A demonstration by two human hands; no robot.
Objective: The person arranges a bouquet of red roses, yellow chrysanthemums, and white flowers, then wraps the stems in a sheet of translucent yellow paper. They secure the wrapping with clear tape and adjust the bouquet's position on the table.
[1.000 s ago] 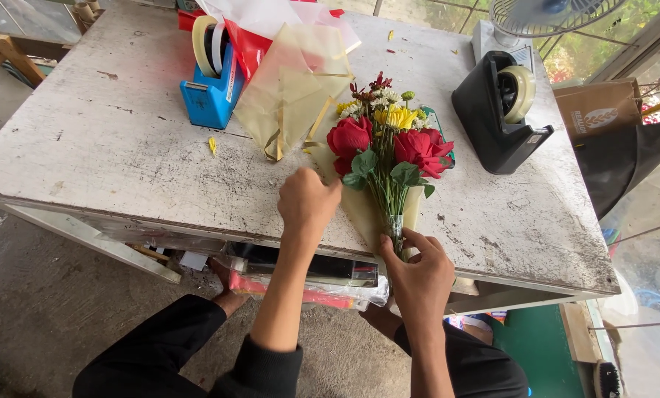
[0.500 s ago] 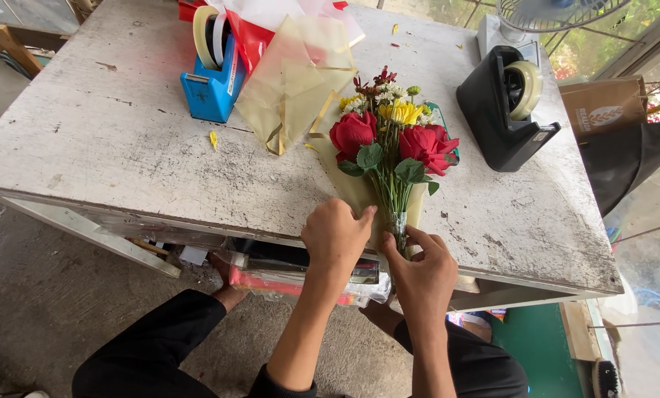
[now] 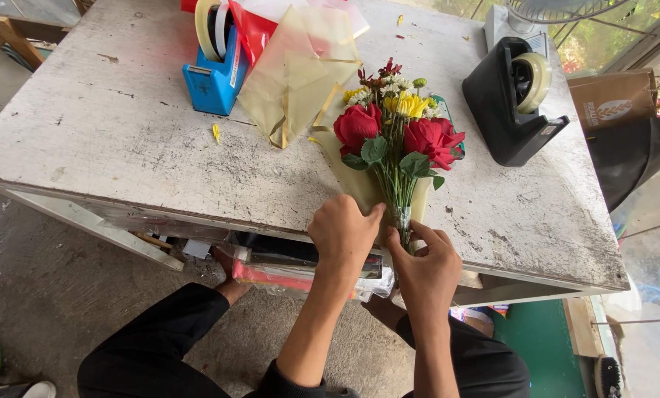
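Observation:
A small bouquet [image 3: 398, 144] of red roses, yellow and white flowers lies on a pale yellow wrapping sheet [image 3: 359, 188] near the front edge of a worn white table [image 3: 124, 147]. My left hand [image 3: 343, 234] grips the sheet's lower left side beside the stems. My right hand [image 3: 427, 264] pinches the green stems [image 3: 402, 210] and the sheet at their base. Both hands touch each other at the table's edge.
A blue tape dispenser [image 3: 216, 70] stands at the back left, next to loose yellow and red wrapping sheets [image 3: 297, 70]. A black tape dispenser [image 3: 513, 103] sits at the right. A brown paper bag [image 3: 613, 107] and a fan [image 3: 558, 11] are behind it.
My left hand has slid from the table left of the bouquet onto the sheet at the stems, beside my right hand. The right hand has stayed on the stems.

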